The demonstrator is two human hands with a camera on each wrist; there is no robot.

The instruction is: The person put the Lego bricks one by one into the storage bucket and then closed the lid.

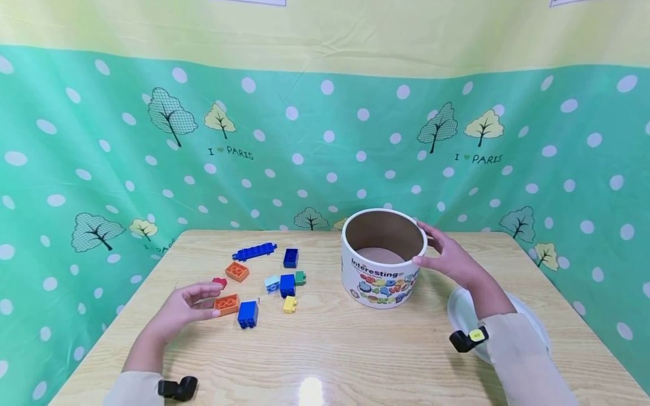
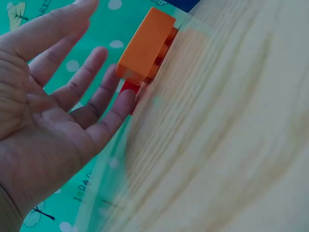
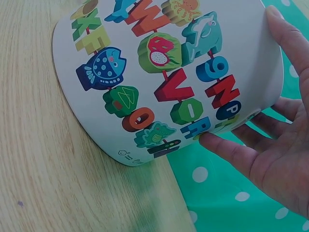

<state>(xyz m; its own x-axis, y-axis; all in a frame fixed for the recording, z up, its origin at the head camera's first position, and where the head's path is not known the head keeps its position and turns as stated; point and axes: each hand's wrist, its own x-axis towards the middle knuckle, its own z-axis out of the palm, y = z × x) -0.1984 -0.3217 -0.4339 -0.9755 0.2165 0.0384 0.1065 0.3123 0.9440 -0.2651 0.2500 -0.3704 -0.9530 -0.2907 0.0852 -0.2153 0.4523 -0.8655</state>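
Observation:
My left hand (image 1: pixel 185 310) is held low over the left of the table, its fingers extended and apart. Its fingertips are close to an orange brick (image 1: pixel 226 304) and a small red piece (image 1: pixel 220 282); in the left wrist view I cannot tell whether they touch. At the right, my right hand (image 1: pixel 449 256) rests on the outside of a white round bucket (image 1: pixel 376 285) printed with colourful letters and animals. The thumb lies near the rim and the fingers are spread along the wall (image 3: pixel 193 96). The bucket stands upright, uncovered, its floor visible inside.
Around the left hand lie a second orange brick (image 1: pixel 237 271), a long blue piece (image 1: pixel 254 251), several blue bricks (image 1: pixel 247 314), a light blue one (image 1: pixel 271 283), a green one (image 1: pixel 301 277) and a yellow one (image 1: pixel 289 304). A white lid (image 1: pixel 459 307) lies under the right forearm.

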